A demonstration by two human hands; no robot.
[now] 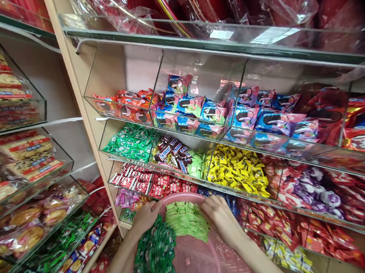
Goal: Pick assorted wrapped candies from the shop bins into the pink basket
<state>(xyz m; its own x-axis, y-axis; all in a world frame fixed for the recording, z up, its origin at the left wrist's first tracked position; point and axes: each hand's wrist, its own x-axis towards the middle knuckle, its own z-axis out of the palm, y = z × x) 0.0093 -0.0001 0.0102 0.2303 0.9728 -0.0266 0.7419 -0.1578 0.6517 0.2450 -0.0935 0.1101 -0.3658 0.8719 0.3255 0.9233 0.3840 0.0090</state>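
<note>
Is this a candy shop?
Probably a sweets or snack shop. Tilted clear bins on shelves brim with wrapped goods: yellow candies, green candies, cookie packets. The left hand and right hand reach into a pink basket of sweets.

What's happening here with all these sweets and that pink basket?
A person stands at glass shelf bins full of wrapped snacks. Both hands are at the far rim of a pink basket held below the shelves. The left hand rests on the rim beside a heap of dark green wrapped sweets. The right hand touches a pile of light green packets lying in the basket. Above sit bins of green sweets, chocolate bars and yellow sweets.
</note>
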